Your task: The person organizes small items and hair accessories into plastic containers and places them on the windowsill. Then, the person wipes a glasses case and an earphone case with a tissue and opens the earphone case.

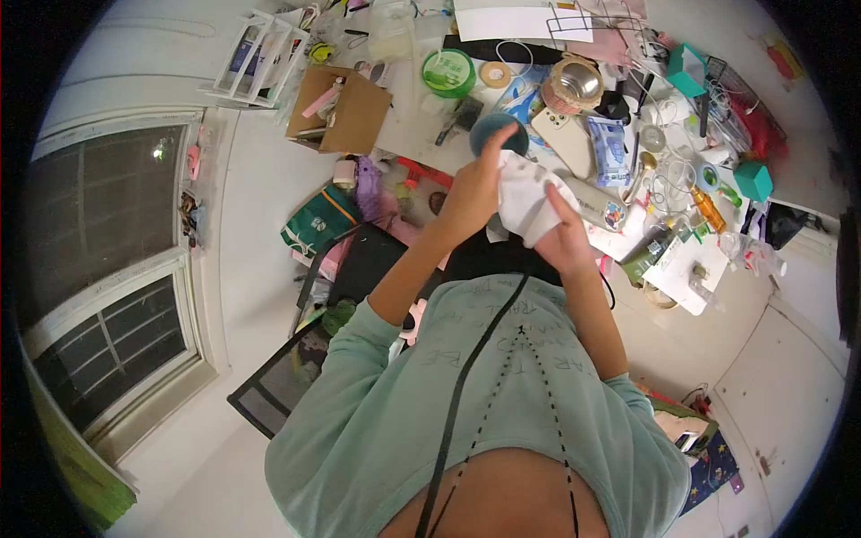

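Note:
A white cloth (pixel 522 199), with a few greyish marks near its top, is spread between my two hands in front of my body. My left hand (pixel 473 193) grips its left side, one finger stretched up past the edge. On the lower right side, my right hand (pixel 565 238) holds the cloth, its thumb lying over the front. Just beyond my left fingers stands a blue-green cup or bowl (pixel 511 141), partly covered by that hand. What the fingers behind the cloth do is hidden.
The crowded desk holds a cardboard box (pixel 357 117), a green tape roll (pixel 448 73), a woven-covered metal cup (pixel 574 85), a pale phone (pixel 563 139), a blue-white packet (pixel 610 151) and tangled cables. A black chair (pixel 377 260) stands at the left.

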`<state>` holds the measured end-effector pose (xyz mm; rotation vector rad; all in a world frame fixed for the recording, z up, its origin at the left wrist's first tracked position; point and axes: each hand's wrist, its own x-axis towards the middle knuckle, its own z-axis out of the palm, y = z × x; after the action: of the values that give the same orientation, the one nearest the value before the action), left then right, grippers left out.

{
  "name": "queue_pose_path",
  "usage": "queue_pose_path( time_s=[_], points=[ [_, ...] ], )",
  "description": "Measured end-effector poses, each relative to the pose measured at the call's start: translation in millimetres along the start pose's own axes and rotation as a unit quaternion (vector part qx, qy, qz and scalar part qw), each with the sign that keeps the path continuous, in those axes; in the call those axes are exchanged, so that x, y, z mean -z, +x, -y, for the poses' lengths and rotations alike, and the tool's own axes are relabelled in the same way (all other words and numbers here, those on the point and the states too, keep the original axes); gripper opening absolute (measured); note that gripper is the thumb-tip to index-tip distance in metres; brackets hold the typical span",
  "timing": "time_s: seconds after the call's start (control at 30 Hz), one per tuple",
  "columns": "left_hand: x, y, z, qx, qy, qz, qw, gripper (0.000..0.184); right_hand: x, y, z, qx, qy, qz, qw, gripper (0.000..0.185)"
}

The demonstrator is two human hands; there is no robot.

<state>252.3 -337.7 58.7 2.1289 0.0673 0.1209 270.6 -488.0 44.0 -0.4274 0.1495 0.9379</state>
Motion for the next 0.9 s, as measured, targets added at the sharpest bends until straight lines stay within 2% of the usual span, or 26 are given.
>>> queue_pose_path(
  time_s=[0.07, 0.1, 0.2, 0.27, 0.3, 0.4, 0.5, 0.6, 0.7, 0.9],
  points=[
    [6, 10, 25, -0.077, -0.117, -0.048, 0.989, 0.050, -3, 10, -1, 0.029, 0.055, -0.019, 0.998, 0.043],
    [6, 10, 52, -0.027, -0.181, -0.042, 0.982, 0.053, 3, 12, -1, 0.028, 0.079, -0.035, 0.996, 0.043],
    [14, 14, 118, 0.128, -0.228, -0.110, 0.959, 0.055, 2, 11, 2, 0.052, 0.146, -0.062, 0.986, 0.042],
    [21, 18, 166, 0.124, -0.094, -0.159, 0.975, 0.058, 4, 6, 5, 0.081, 0.156, -0.077, 0.981, 0.041],
    [25, 24, 180, 0.120, -0.025, -0.182, 0.976, 0.059, 8, 3, 5, 0.099, 0.167, -0.033, 0.980, 0.041],
    [32, 47, 190, 0.108, 0.216, -0.164, 0.957, 0.065, 7, -6, 5, 0.137, 0.191, -0.037, 0.971, 0.041],
    [26, 66, 194, 0.182, 0.305, -0.124, 0.926, 0.075, 1, -14, 3, 0.174, 0.196, -0.081, 0.962, 0.042],
    [26, 75, 194, 0.174, 0.339, -0.097, 0.919, 0.077, -6, -22, 3, 0.196, 0.175, -0.116, 0.958, 0.045],
    [24, 76, 202, 0.147, 0.343, -0.130, 0.919, 0.079, -5, -27, 3, 0.205, 0.154, -0.129, 0.958, 0.046],
    [22, 78, 203, 0.217, 0.321, -0.119, 0.914, 0.077, -6, -34, 18, 0.215, 0.114, -0.095, 0.965, 0.045]
  ],
)
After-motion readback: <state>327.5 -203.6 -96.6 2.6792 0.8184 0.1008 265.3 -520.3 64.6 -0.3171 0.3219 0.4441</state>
